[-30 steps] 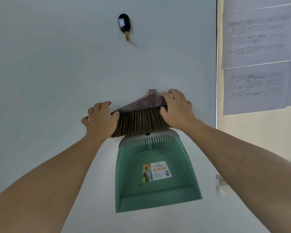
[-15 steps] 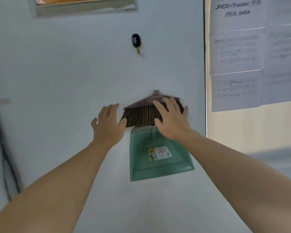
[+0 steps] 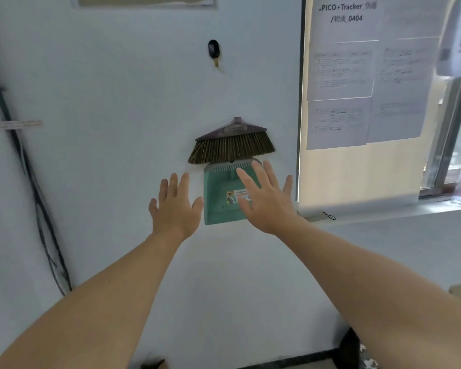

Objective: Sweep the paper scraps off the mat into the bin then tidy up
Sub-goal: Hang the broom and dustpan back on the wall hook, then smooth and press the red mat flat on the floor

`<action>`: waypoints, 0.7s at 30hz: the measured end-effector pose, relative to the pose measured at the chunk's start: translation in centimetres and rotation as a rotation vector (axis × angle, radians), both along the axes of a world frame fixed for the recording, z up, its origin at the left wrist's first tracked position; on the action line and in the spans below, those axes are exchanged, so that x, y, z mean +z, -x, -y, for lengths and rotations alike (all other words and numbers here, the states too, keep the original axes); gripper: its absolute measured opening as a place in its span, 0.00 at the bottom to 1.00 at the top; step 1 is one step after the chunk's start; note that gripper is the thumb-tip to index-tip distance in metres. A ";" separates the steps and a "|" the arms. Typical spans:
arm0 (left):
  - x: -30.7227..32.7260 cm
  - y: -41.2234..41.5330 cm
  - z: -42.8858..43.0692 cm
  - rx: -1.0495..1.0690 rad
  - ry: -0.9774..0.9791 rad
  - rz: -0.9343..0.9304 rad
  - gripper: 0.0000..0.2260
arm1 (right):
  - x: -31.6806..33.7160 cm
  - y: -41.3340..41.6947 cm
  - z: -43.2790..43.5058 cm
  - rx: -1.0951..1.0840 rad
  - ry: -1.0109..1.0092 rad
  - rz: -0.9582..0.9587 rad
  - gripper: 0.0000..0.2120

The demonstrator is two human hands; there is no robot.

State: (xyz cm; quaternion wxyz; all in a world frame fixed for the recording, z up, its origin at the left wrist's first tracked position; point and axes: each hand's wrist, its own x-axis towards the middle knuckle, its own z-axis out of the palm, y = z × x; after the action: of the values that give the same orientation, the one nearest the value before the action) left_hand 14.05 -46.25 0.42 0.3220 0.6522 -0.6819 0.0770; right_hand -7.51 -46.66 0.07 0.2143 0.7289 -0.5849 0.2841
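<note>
Bare forearms reach up from the lower frame. I see the left hand [image 3: 175, 206] at centre, fingers [image 3: 173, 183] spread and released, holding nothing. Right hand [image 3: 265, 199] likewise splayed, overlapping the green dustpan [image 3: 218, 198] hanging on the white wall [image 3: 117, 102]. Brown-bristled broom head [image 3: 230, 145] hangs just above the pan, untouched. Pan looks empty. Papers [image 3: 357, 75] upper right.
</note>
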 end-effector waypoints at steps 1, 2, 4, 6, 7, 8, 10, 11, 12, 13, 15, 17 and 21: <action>-0.1 0.1 -0.8 0.003 0.000 -0.008 0.29 | -0.1 0.1 -0.7 0.001 -0.008 -0.006 0.29; -0.3 0.1 -1.7 0.008 -0.004 -0.006 0.29 | -0.2 0.2 -1.4 0.007 -0.016 -0.011 0.29; -0.7 0.4 -3.6 0.025 -0.015 0.009 0.29 | -0.7 0.3 -2.7 0.038 -0.022 -0.007 0.29; -1.0 0.7 -5.3 0.050 -0.026 0.015 0.29 | -1.2 0.4 -3.9 0.084 -0.021 -0.001 0.29; -1.1 0.9 -6.2 0.064 -0.028 0.020 0.29 | -1.5 0.5 -4.4 0.102 -0.026 0.000 0.29; -1.2 1.2 -7.0 0.077 -0.027 0.025 0.29 | -1.7 0.7 -4.9 0.118 -0.035 0.002 0.29; -1.5 2.0 -8.5 0.105 -0.024 0.027 0.29 | -2.3 1.3 -5.9 0.141 -0.056 0.002 0.29; -1.9 2.5 -9.3 0.122 -0.021 0.028 0.29 | -2.6 1.6 -6.5 0.149 -0.065 0.002 0.29; -2.3 3.1 -10.0 0.140 -0.017 0.028 0.29 | -3.0 2.1 -7.1 0.158 -0.071 0.001 0.29; -2.9 3.7 -10.7 0.159 -0.014 0.026 0.29 | -3.4 2.6 -7.7 0.171 -0.076 -0.004 0.29; -4.4 5.5 -12.3 0.197 -0.021 0.024 0.30 | -4.5 4.1 -9.1 0.207 -0.086 -0.023 0.29; -6.7 7.8 -14.2 0.234 -0.031 0.017 0.30 | -6.1 6.1 -10.4 0.239 -0.106 -0.054 0.28; -12.8 12.3 -18.9 0.301 -0.114 -0.081 0.30 | -11.3 11.0 -13.7 0.309 -0.212 -0.087 0.28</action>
State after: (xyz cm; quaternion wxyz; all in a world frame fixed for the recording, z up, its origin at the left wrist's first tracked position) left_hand 1.74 -27.37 -12.36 0.2965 0.7668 -0.5661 0.0596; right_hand -18.56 -32.97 -11.21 0.1153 0.8401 -0.4828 0.2188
